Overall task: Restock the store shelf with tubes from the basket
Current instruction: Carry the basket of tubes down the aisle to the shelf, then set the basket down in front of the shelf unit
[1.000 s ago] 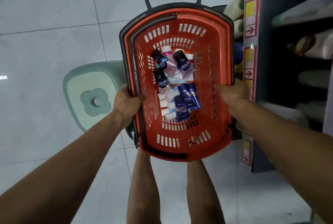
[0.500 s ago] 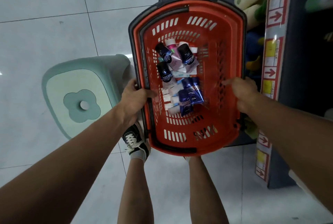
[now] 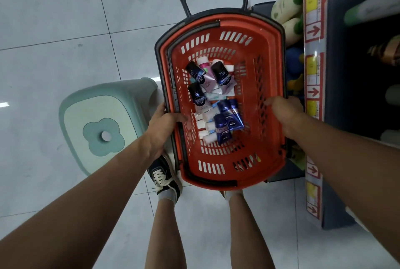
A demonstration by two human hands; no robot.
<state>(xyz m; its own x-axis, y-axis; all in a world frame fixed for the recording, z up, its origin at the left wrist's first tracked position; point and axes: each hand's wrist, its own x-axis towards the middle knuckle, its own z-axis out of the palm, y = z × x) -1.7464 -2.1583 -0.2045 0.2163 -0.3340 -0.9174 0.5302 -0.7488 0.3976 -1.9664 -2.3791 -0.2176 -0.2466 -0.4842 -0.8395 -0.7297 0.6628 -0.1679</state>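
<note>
While both hands grip its rim, the left hand (image 3: pixel 161 126) at 9 o'clock and the right hand (image 3: pixel 283 110) at 3 o'clock, a slotted red plastic basket (image 3: pixel 266 156) hangs above glossy floor tiles (image 3: pixel 54 30). Dark-capped and blue tubes (image 3: pixel 225 128) lie jumbled on its perforated bottom. At 3 o'clock stands the store shelf (image 3: pixel 313 86), edged with arrow labels.

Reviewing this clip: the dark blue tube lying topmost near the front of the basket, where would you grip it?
Pinch the blue tube across its flat body from above. It lies on top of the pile, label up, and the basket is open overhead while both hands grip its rims.
</note>
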